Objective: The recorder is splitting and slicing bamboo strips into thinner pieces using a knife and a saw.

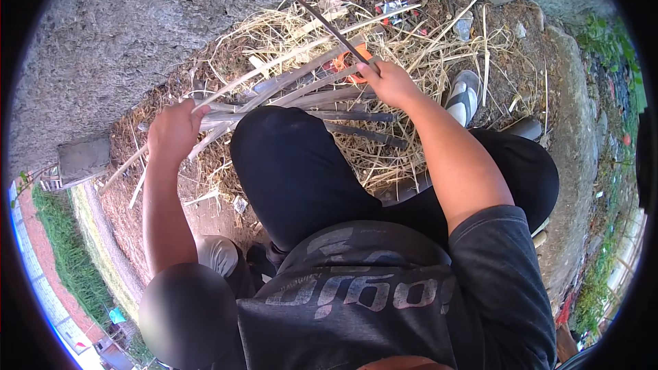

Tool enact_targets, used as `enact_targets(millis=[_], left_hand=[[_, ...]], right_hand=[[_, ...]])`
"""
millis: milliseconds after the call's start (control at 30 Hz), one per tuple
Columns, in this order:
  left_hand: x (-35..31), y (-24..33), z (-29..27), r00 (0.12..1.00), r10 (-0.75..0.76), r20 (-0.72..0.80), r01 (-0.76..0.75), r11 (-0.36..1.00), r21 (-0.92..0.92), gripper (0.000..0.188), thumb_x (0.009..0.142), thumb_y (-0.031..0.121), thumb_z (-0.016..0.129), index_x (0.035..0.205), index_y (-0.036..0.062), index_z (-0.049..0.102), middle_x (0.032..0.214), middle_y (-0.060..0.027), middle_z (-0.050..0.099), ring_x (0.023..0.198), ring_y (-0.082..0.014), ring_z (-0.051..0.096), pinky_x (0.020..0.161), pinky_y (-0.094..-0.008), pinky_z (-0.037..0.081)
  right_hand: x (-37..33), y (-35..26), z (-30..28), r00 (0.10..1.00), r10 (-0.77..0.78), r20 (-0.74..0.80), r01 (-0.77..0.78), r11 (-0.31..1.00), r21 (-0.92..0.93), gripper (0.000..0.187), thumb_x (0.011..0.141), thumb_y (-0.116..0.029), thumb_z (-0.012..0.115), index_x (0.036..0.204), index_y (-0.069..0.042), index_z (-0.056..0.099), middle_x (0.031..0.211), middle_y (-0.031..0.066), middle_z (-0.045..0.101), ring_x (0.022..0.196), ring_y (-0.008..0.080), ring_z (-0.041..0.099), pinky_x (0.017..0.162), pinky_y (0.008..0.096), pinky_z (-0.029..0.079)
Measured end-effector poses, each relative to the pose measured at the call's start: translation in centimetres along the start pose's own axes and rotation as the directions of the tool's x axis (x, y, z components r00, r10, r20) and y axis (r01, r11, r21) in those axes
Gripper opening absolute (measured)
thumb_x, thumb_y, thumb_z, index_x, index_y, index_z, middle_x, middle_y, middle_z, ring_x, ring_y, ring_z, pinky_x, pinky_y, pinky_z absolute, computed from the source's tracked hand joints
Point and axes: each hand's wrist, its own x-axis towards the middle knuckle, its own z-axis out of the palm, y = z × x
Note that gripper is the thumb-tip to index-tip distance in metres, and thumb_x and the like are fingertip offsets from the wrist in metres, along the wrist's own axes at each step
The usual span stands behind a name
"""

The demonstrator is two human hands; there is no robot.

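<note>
My left hand is closed around a long pale strip of split wood or bamboo. The strip slants up and to the right, and its lower end sticks out past my wrist. In my right hand is a long, thin, dark blade, gripped at its lower end and pointing up and left. Blade and strip cross in view above my knee; whether they touch I cannot tell. Below them several grey poles lie on the ground beyond my bent left knee.
Pale shavings cover the ground, with an orange piece among them. A rough wall rises at the far side. A grey-and-white shoe stands right of the poles. At left is a grey block; a stone edge borders the right.
</note>
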Motion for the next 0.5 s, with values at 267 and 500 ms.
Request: enact_targets(millis=[267,500], left_hand=[[-1.6,0.6,1.7,0.998,0.013,0.053,-0.009,0.997,-0.078,0.045,0.097,0.047,0.047,0.092,0.0057,0.063,0.082,-0.0203,0.066,0.079,-0.0404,0.064,0.069,-0.0510,0.049],[-2.0,-1.0,0.0,0.999,-0.023,0.049,0.026,0.998,-0.058,0.045,0.097,0.047,0.047,0.089,0.0056,0.063,0.081,-0.0202,0.066,0.078,-0.0408,0.064,0.069,-0.0516,0.049]], right_hand=[[0.6,4.6,-0.4,0.975,0.152,-0.163,-0.161,0.986,-0.039,0.060,0.093,-0.061,0.043,0.104,-0.006,0.065,0.098,0.0203,0.068,0.097,0.0379,0.064,0.085,0.0460,0.049],[-0.4,2.6,-0.2,0.960,0.129,-0.249,-0.134,0.991,-0.003,0.062,0.095,-0.060,0.040,0.099,-0.003,0.064,0.096,0.0206,0.067,0.096,0.0389,0.064,0.085,0.0475,0.048]])
